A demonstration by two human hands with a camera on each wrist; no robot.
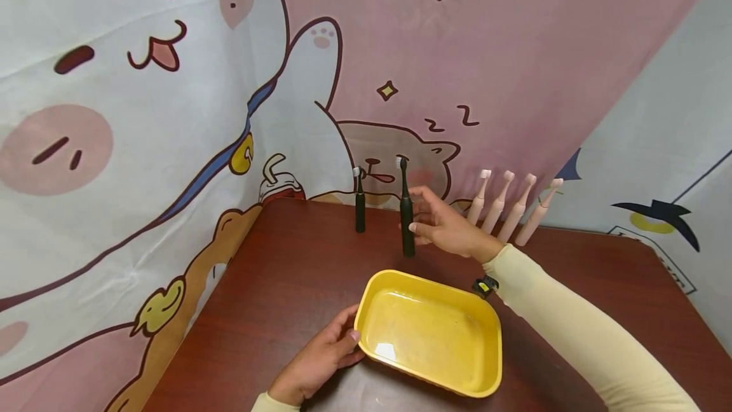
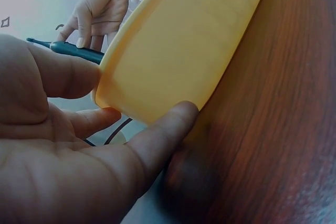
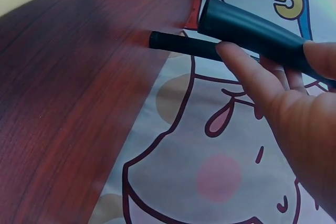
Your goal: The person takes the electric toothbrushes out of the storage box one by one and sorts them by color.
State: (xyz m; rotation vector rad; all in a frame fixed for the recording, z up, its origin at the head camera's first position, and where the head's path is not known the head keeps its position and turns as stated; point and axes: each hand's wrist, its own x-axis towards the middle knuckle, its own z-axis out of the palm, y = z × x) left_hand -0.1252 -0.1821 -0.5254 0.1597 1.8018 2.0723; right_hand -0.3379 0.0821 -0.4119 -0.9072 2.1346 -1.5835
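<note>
A black electric toothbrush (image 1: 407, 227) with a white-bristled head stands upright in the head view, pinched around its handle by my right hand (image 1: 437, 224). In the right wrist view its handle (image 3: 252, 30) lies between thumb and fingers. Another black toothbrush (image 1: 360, 212) stands to the left, near the wall. My left hand (image 1: 326, 351) touches the left side of a yellow tray (image 1: 497, 361), thumb at the rim. From the left wrist view, its fairly straight, spread fingers rest against the tray's outer wall (image 2: 173, 51).
Several pale pink electric toothbrushes (image 1: 517, 208) stand in a row by the wall, partly behind my right hand and wrist. A cartoon-printed cloth (image 1: 515, 49) hangs behind and left of the reddish-brown table (image 1: 286, 272). A dark wrist strap (image 1: 485, 286) is at my right sleeve.
</note>
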